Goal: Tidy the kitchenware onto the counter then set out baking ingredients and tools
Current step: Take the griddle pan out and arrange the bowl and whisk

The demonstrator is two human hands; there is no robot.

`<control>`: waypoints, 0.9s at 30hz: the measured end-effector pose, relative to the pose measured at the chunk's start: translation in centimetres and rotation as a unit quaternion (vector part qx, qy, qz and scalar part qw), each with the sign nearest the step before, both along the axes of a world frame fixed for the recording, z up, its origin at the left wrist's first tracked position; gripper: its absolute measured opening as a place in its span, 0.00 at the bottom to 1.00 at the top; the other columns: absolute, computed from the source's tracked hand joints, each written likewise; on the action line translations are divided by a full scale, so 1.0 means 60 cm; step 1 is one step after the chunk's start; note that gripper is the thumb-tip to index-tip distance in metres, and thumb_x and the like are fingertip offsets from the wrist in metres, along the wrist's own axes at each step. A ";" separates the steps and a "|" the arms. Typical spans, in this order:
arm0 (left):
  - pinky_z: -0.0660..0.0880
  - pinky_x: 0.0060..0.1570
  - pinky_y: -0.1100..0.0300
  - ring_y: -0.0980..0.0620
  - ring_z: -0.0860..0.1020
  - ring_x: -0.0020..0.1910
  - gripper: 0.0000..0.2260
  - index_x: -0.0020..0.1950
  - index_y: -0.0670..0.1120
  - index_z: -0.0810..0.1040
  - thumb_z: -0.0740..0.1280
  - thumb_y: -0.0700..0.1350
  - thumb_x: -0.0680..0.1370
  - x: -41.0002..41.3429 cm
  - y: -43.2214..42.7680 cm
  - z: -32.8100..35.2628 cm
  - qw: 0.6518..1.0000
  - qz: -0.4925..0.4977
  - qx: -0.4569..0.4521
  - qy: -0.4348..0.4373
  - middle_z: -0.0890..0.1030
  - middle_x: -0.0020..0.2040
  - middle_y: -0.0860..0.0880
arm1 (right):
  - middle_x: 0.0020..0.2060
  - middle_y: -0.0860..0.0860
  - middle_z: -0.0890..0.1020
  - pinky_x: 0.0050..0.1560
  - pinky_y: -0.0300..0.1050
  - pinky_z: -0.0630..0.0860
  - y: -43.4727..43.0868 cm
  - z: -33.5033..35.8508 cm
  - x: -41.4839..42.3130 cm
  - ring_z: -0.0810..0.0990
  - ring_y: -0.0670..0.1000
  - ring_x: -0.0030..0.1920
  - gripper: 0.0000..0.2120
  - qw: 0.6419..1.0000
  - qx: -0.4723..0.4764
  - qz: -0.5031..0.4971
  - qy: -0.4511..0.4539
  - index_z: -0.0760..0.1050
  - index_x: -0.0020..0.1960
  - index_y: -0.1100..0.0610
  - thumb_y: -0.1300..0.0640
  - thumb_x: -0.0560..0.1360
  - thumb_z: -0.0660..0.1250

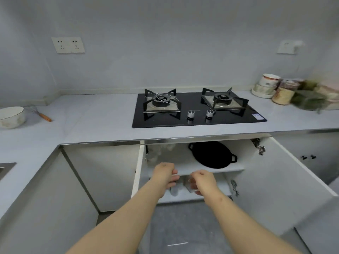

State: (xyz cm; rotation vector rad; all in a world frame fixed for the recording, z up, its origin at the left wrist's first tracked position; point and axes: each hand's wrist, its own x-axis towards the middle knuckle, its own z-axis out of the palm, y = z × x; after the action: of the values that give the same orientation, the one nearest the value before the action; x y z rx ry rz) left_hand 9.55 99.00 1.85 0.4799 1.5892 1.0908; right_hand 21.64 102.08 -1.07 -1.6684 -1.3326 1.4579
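- The right hand point(202, 182) is curled round a small clear container point(191, 183) in the lower part of the open cabinet. The left hand point(166, 176) is bent just beside it, and whether anything is gripped there cannot be told. A smooth container could be dropped if lifted with one hand only.
- Just below the left hand a pale cup point(174, 191) is seen. It could be knocked over as the container is drawn out.
- The shelf edge point(220, 170) lies directly above both hands, so knuckles or container could be caught on it.
- Beyond the right hand, a black pan point(212, 155) rests near the shelf front and could be shifted by a jolt.
- Farther up, the counter point(102, 116) overhangs, and it could be struck on the way up.
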 end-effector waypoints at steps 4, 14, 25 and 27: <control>0.72 0.38 0.61 0.54 0.76 0.36 0.07 0.42 0.49 0.69 0.58 0.43 0.80 0.109 0.020 -0.014 0.999 -0.028 -0.018 -0.012 0.75 0.38 0.49 | 0.36 0.53 0.78 0.34 0.40 0.67 0.004 -0.004 0.125 0.75 0.50 0.33 0.08 0.999 -0.015 -0.031 -0.012 0.71 0.40 0.56 0.61 0.77 0.58; 0.71 0.39 0.61 0.55 0.76 0.36 0.05 0.53 0.46 0.71 0.57 0.42 0.80 0.176 0.121 -0.072 0.996 -0.065 -0.060 0.019 0.75 0.39 0.49 | 0.35 0.52 0.77 0.33 0.39 0.64 0.092 -0.059 0.225 0.73 0.50 0.30 0.08 0.993 -0.084 -0.082 0.006 0.70 0.40 0.55 0.61 0.78 0.58; 0.70 0.36 0.61 0.53 0.74 0.35 0.07 0.42 0.47 0.71 0.57 0.40 0.80 0.194 0.368 -0.174 0.988 -0.093 -0.119 0.001 0.74 0.38 0.48 | 0.33 0.53 0.75 0.33 0.40 0.64 0.324 -0.132 0.260 0.71 0.51 0.30 0.05 0.979 -0.144 -0.143 0.003 0.70 0.44 0.57 0.61 0.78 0.59; 0.71 0.30 0.64 0.53 0.74 0.33 0.06 0.45 0.46 0.71 0.58 0.40 0.80 0.204 0.402 -0.202 0.985 -0.088 -0.149 0.007 0.74 0.37 0.48 | 0.34 0.53 0.75 0.33 0.40 0.64 0.348 -0.153 0.270 0.71 0.50 0.31 0.05 0.977 -0.167 -0.136 0.002 0.70 0.43 0.57 0.61 0.78 0.58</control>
State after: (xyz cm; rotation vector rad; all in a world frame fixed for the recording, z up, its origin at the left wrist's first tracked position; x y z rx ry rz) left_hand 21.80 123.11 -10.29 0.4174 1.6537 0.7025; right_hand 37.84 122.93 -10.26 -1.9657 -0.8455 1.5775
